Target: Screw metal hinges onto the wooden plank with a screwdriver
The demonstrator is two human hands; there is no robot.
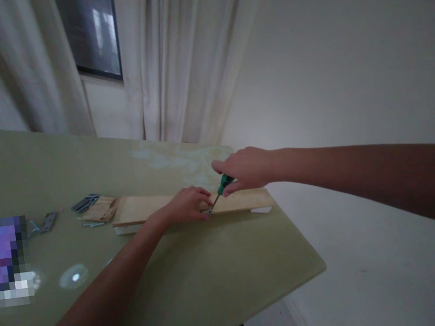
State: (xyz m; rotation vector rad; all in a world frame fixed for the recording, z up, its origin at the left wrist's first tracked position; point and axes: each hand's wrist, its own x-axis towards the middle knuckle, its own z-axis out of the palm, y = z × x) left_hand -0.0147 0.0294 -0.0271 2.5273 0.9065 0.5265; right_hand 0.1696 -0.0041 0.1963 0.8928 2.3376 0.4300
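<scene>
A long pale wooden board lies flat on the green table, near its far right corner. My left hand rests on the board and pinches a small metal piece at the board's front edge. My right hand grips a screwdriver with a green handle, its shaft slanting down and left so the tip meets that metal piece beside my left fingers.
Left of the board lie a small brown pouch, several metal hinges and loose screws, another hinge, and a blurred purple object. Curtains and a dark window stand behind; the table's right edge drops to the floor.
</scene>
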